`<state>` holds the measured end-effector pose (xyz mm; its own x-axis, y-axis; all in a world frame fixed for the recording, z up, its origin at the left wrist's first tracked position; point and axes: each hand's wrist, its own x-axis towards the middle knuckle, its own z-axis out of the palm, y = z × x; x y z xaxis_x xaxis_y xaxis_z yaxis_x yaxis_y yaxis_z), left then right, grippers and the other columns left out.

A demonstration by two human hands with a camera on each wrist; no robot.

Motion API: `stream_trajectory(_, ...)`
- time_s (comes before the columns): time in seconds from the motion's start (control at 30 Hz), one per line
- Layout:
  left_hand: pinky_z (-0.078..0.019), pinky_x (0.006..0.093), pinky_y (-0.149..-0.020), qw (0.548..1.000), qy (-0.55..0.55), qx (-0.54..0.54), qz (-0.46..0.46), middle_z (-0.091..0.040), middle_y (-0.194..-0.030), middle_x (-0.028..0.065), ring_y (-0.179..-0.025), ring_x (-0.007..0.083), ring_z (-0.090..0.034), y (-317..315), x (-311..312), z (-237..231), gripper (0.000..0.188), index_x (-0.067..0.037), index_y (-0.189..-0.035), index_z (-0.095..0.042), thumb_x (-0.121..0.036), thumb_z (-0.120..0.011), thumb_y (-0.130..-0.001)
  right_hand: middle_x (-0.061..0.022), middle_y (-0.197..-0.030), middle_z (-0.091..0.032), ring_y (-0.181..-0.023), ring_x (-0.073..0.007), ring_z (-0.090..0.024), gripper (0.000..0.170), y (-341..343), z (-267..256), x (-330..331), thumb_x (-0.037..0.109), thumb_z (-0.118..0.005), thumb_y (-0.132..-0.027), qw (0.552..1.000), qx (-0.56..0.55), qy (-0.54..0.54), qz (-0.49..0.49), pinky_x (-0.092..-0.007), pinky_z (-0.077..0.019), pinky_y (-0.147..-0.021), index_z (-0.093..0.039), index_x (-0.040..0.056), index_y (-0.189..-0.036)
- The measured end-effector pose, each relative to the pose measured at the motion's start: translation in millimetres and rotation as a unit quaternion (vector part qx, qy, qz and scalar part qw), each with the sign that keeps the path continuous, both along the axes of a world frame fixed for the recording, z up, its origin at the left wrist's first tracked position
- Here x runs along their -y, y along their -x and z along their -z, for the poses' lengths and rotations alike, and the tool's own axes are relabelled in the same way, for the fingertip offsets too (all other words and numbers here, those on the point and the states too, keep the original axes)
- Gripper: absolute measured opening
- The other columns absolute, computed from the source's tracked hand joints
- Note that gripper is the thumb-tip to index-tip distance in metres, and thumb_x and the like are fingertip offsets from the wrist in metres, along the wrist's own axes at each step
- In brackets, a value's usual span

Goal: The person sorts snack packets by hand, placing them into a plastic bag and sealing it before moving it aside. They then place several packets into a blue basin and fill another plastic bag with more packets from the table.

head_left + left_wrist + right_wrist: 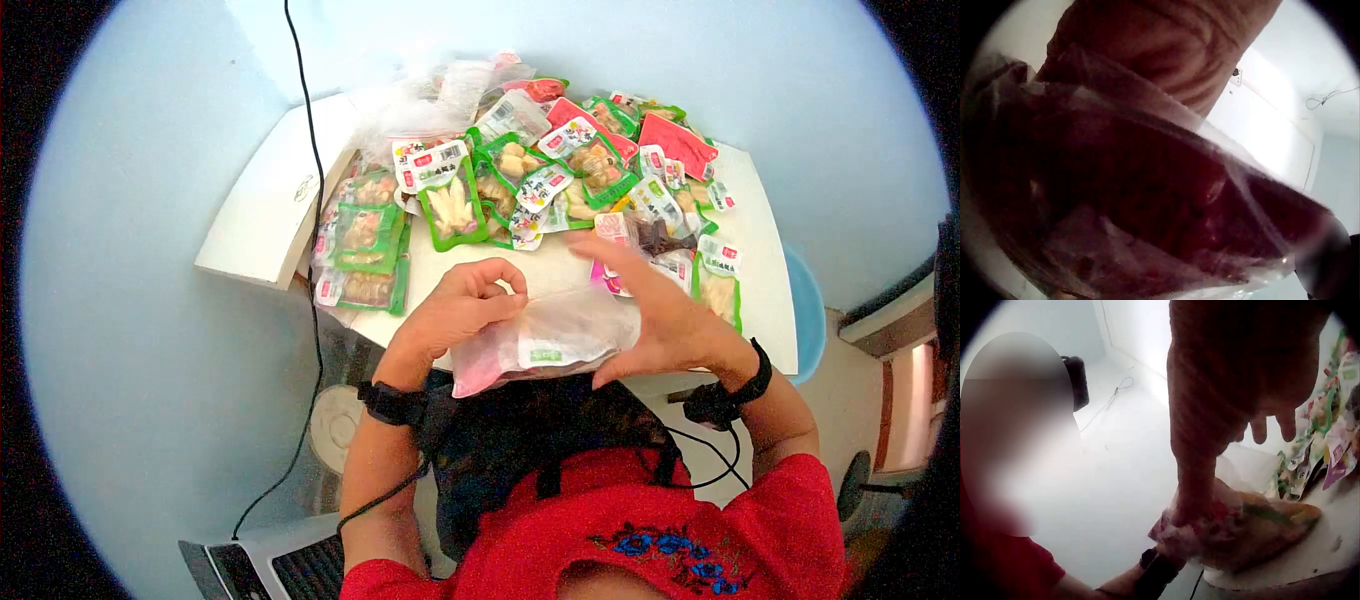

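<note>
A clear plastic bag [580,312] with a small green and white label and a pink corner is held over the table's near edge. My left hand [462,308] pinches its upper left edge between thumb and fingertips. Around the bag's right end, my right hand [672,315] is spread wide, its thumb against the bag and its other fingers extended. The left wrist view is filled by the bag [1129,187], dark red there, below the left hand [1147,50]. Seen from the right wrist, the bag [1254,534] lies under the right hand's [1235,381] thumb.
Many food packets [600,165] with green or red edges are heaped across the back of the white table [765,290]. Stacked packets [365,245] lie at the left beside a white box [262,195]. A blue basin [805,310] stands at the right; a black cable [318,330] hangs at the left.
</note>
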<state>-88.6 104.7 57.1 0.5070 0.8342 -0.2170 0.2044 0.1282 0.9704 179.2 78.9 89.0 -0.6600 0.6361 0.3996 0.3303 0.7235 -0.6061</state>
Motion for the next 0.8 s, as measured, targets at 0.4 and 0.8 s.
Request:
stream_trajectory(0.4, -0.045, 0.0221, -0.062, 0.991, -0.098, 0.039, -0.08, -0.063, -0.08, -0.0026, -0.071, 0.0056, -0.055, 11, 1, 23, 0.014, -0.006, -0.1, -0.065, -0.015, -0.065, -0.089, -0.0114, -0.12, -0.067, -0.104, -0.0192, -0.066, 0.036, 16, 46, -22, 0.004, -0.072, -0.083, 0.993, -0.06, 0.1, -0.013, -0.0315, -0.0509, -0.091, -0.065, 0.0024, -0.118)
stream_trajectory(0.8, -0.0363, 0.0381, -0.109, 0.955, -0.152, 0.21, -0.145, -0.051, -0.138, 0.0146, -0.128, 0.022, -0.049, 20, 37, 15, 0.101, 0.008, -0.136, -0.045, -0.058, -0.08, -0.068, -0.005, -0.084, -0.068, -0.077, -0.0114, -0.06, 0.022, 36, 41, -53, 0.023, -0.064, -0.091, 0.971, -0.128, 0.198, 0.028, -0.0308, -0.0486, -0.069, -0.069, 0.0044, -0.102)
